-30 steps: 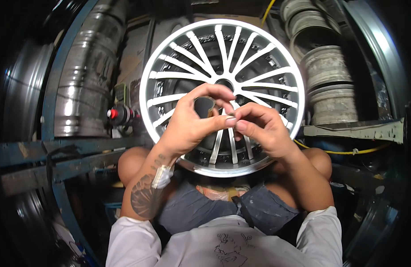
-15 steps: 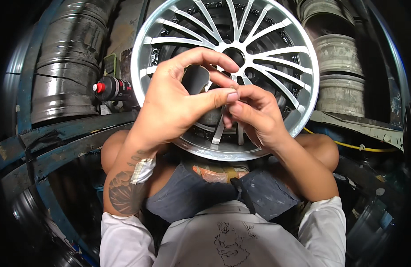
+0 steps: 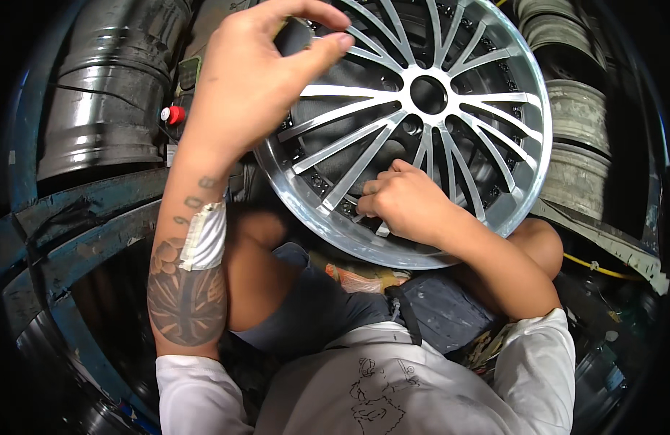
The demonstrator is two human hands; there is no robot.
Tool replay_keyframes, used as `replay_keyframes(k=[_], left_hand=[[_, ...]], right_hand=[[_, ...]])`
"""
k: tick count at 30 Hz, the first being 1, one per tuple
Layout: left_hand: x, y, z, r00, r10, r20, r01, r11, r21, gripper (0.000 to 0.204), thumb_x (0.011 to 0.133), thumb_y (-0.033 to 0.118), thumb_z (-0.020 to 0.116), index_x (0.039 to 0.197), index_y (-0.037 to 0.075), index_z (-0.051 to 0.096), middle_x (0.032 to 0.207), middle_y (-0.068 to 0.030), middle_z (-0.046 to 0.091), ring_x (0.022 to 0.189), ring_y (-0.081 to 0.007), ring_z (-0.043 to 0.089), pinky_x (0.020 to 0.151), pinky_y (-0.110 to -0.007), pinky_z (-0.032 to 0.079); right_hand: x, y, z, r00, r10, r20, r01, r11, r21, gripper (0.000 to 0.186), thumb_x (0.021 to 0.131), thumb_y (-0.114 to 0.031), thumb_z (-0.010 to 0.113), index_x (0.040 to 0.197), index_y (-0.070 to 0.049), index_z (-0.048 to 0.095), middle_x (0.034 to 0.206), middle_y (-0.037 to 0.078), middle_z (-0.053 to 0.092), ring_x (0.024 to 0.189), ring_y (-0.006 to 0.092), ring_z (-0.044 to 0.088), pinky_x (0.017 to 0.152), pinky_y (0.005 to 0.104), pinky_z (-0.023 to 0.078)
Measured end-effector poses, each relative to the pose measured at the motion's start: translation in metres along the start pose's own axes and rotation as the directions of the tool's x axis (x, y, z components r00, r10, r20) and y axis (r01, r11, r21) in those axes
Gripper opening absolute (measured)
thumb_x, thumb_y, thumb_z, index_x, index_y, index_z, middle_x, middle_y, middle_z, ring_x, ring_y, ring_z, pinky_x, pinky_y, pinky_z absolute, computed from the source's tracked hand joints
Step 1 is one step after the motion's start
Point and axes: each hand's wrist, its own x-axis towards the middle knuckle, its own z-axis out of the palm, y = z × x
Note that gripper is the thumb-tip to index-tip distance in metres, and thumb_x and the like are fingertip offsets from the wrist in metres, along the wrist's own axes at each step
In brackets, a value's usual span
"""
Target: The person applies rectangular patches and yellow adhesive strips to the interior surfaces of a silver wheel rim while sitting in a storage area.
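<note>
A large silver multi-spoke wheel rim (image 3: 429, 93) with a black inner part lies over my knees. My left hand (image 3: 251, 80) is raised at the rim's upper left, its fingers curled round a dark round roll or tube (image 3: 296, 38), mostly hidden behind it; thumb and forefinger tips are apart. My right hand (image 3: 396, 199) is down at the lower left spokes of the rim, fingers bent inward among them; whatever they may hold is hidden.
Stacks of polished rims (image 3: 106, 116) stand at left and worn rims (image 3: 570, 174) at right. A bottle with a red cap (image 3: 175, 115) is beside the left stack. Blue metal frame bars (image 3: 96, 206) run on both sides; a yellow hose (image 3: 603, 268) passes at right.
My left hand has moved up and left with the dark roll, away from my right hand. My right hand has turned over and dropped onto the spokes. The rim appears further right in view.
</note>
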Motion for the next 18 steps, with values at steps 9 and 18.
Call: replay_keyframes(k=[9,18], left_hand=[[0.000,0.014,0.000,0.990,0.067,0.120,-0.054,0.992,-0.113,0.016,0.091,0.002,0.073,0.105,-0.005,0.072,0.096,-0.0094,0.073,0.087,-0.0110,0.065,0.081,-0.027,0.053],[0.005,0.018,0.010,0.961,-0.175,0.216,0.230,0.937,-0.263,0.016,0.092,-0.001,0.071,0.107,-0.007,0.071,0.098,-0.0086,0.073,0.089,-0.0121,0.067,0.083,-0.028,0.056]], right_hand=[[0.012,-0.004,-0.005,0.991,0.106,0.083,-0.105,0.994,-0.024,0.010,0.078,-0.013,0.069,0.085,-0.014,0.077,0.088,0.003,0.070,0.092,0.0246,0.070,0.078,0.0407,0.051],[0.026,0.009,-0.005,0.981,0.070,0.183,-0.079,0.996,0.040,0.012,0.078,-0.012,0.069,0.087,-0.012,0.078,0.082,0.006,0.072,0.082,0.0305,0.073,0.066,0.0444,0.056]])
